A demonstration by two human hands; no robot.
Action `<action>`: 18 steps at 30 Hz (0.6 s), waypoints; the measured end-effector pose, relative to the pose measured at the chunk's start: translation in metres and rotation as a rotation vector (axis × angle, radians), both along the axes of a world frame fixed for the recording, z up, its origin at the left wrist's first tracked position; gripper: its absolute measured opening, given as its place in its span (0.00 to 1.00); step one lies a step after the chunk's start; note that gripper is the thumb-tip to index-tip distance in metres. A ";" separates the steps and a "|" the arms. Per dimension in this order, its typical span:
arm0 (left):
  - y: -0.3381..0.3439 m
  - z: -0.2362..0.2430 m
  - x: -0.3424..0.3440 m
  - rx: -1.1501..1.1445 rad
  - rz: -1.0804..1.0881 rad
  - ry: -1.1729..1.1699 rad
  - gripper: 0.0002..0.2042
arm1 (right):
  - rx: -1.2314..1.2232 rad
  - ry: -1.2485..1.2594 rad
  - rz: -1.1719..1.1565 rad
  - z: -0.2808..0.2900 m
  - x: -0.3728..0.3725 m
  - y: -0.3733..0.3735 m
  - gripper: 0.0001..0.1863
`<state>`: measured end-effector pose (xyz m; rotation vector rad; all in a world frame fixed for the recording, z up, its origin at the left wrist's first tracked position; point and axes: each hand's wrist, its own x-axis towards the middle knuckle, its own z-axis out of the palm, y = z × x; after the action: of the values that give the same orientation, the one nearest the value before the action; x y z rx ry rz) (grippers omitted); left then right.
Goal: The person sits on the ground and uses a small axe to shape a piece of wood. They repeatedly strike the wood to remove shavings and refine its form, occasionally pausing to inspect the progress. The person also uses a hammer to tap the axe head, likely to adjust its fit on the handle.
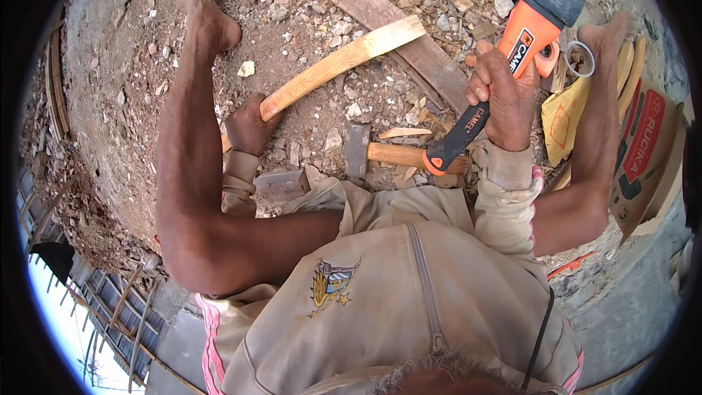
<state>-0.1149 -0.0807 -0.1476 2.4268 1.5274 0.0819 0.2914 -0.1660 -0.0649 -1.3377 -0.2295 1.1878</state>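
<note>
Wooden stick, pale and flat-sided, freshly cut by its colour, lying across centre frame, long axis running from lower left up to upper right. Lower end wrapped tight in left hand, just left of centre; free end pointing toward upper-right quarter, squared off, resting over rubble and chips. Hatchet raised at upper right, well apart from stick's gripped end but near its free end: dark steel head with a pale ground edge, orange-and-black moulded handle slanting down toward centre. Right hand closed firmly round that handle at mid-length, black butt end poking out below. Blade side lying up and to right of stick, so right hand nearer the free end, left hand at the anchored one. Ground of dusty earth, littered with stone bits and splinters. Curved dark plank behind stick, crossing toward upper left. Short wooden block below hatchet butt. Yellow bag and printed carton at right edge.
</note>
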 end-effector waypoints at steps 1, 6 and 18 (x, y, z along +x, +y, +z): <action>-0.003 0.000 -0.001 -0.009 -0.011 0.012 0.16 | 0.054 0.009 -0.118 0.002 0.008 0.001 0.09; -0.001 0.003 -0.005 -0.053 -0.024 0.036 0.17 | -0.179 0.082 0.204 -0.030 -0.023 -0.020 0.11; 0.001 0.001 -0.003 -0.056 -0.010 0.043 0.17 | -0.182 0.048 0.233 -0.035 -0.021 -0.015 0.09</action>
<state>-0.1183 -0.0799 -0.1467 2.4074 1.5146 -0.0149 0.2699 -0.1807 -0.1003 -1.4673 -0.2528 1.4633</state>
